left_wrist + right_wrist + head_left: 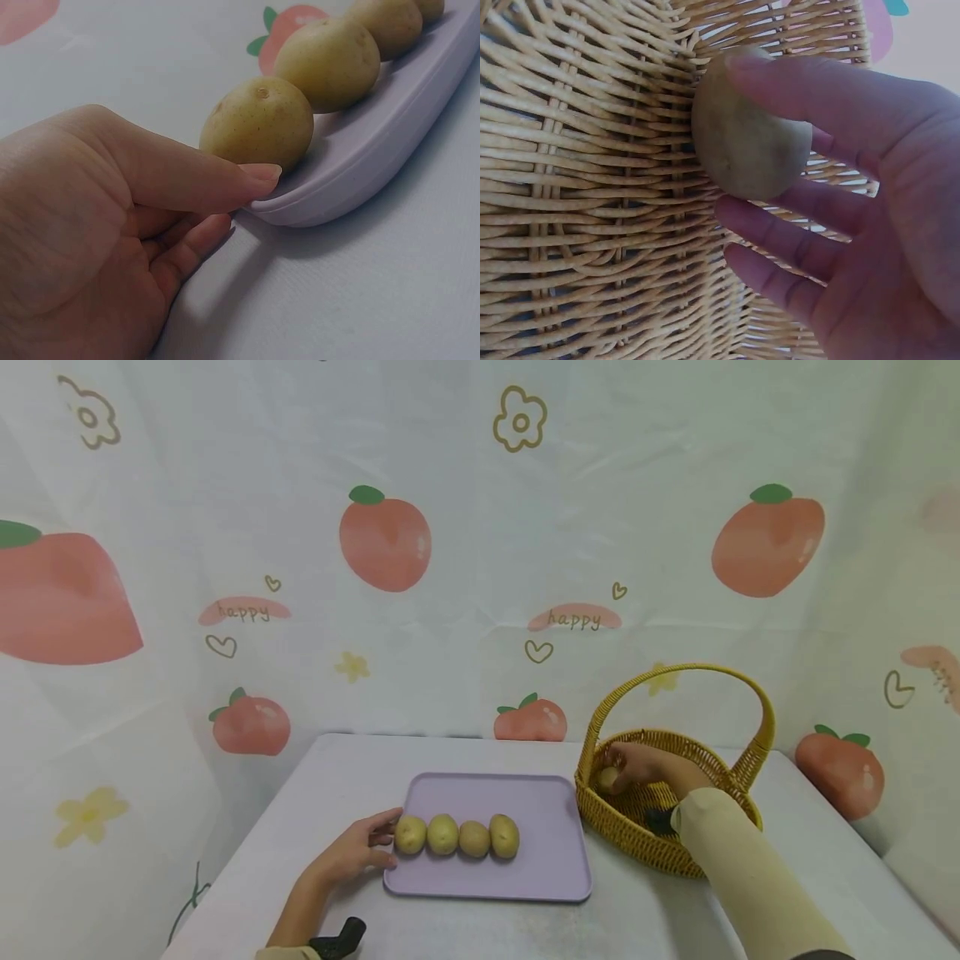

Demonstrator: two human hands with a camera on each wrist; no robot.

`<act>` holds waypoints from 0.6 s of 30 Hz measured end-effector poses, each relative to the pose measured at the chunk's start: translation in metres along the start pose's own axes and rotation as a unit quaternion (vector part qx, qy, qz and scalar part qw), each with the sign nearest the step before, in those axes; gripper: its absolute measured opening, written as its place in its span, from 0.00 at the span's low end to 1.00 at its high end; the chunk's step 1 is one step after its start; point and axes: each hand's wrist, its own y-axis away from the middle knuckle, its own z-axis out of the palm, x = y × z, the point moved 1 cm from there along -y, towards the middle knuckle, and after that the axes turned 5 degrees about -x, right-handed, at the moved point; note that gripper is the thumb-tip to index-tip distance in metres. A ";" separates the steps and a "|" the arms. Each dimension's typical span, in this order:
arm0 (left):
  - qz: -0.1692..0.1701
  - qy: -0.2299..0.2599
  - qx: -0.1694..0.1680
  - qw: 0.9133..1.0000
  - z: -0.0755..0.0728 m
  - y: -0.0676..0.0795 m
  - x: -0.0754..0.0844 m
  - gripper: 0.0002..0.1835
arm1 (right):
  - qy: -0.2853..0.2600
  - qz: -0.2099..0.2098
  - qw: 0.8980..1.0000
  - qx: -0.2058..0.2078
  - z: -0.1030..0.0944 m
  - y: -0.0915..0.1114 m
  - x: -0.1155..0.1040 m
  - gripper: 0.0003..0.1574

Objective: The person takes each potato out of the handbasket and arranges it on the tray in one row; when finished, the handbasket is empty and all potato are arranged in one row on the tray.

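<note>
Inside the wicker basket (660, 860), my right hand (641, 766) holds a potato (750, 127) between thumb and fingers, against the woven wall. The lower fingers are spread below the potato in the right wrist view. My left hand (352, 852) grips the left edge of the lilac tray (540, 868), thumb (225, 184) over the rim and other fingers beside it. Right by the thumb is the nearest potato (259, 127). Several potatoes (457, 837) form a row across the tray's left half.
The basket's tall arched handle (690, 667) rises above my right hand. Both tray and basket stand on a white table (360, 760). Behind is a white curtain (450, 677) printed with fruit. A thin cable (191, 897) hangs at the table's left side.
</note>
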 end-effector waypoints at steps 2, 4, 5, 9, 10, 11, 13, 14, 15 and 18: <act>0.002 -0.004 0.000 1.000 0.000 -0.001 0.000 0.44 | 0.006 -0.014 1.000 0.007 -0.002 0.002 0.002 0.26; 0.001 -0.007 0.000 1.000 0.000 -0.001 0.000 0.44 | 0.012 -0.028 0.999 0.013 -0.004 0.006 0.003 0.26; 0.000 -0.008 0.000 1.000 0.000 -0.001 0.000 0.44 | 0.012 -0.030 0.999 0.016 -0.005 0.009 0.002 0.26; -0.005 -0.011 0.001 1.000 0.000 -0.001 0.001 0.44 | 0.016 -0.051 0.998 0.035 -0.011 0.021 -0.002 0.28; -0.005 -0.010 0.001 1.000 0.000 -0.001 0.002 0.44 | 0.014 -0.057 0.997 0.042 -0.012 0.024 -0.004 0.29; -0.005 -0.010 0.001 1.000 0.000 -0.001 0.002 0.43 | 0.014 -0.064 0.997 0.048 -0.013 0.028 -0.006 0.29; -0.005 -0.008 0.001 1.000 0.000 0.000 0.002 0.43 | 0.014 -0.081 0.995 0.059 -0.015 0.035 -0.011 0.29; -0.004 -0.008 0.001 1.000 0.000 0.000 0.002 0.43 | 0.013 -0.089 0.994 0.064 -0.015 0.039 -0.013 0.30; -0.004 -0.007 0.001 1.000 0.000 0.000 0.002 0.43 | 0.014 -0.098 0.993 0.070 -0.015 0.043 -0.016 0.30; -0.004 -0.005 0.001 1.000 0.000 -0.001 0.001 0.43 | 0.018 -0.120 0.988 0.090 -0.011 0.056 -0.023 0.30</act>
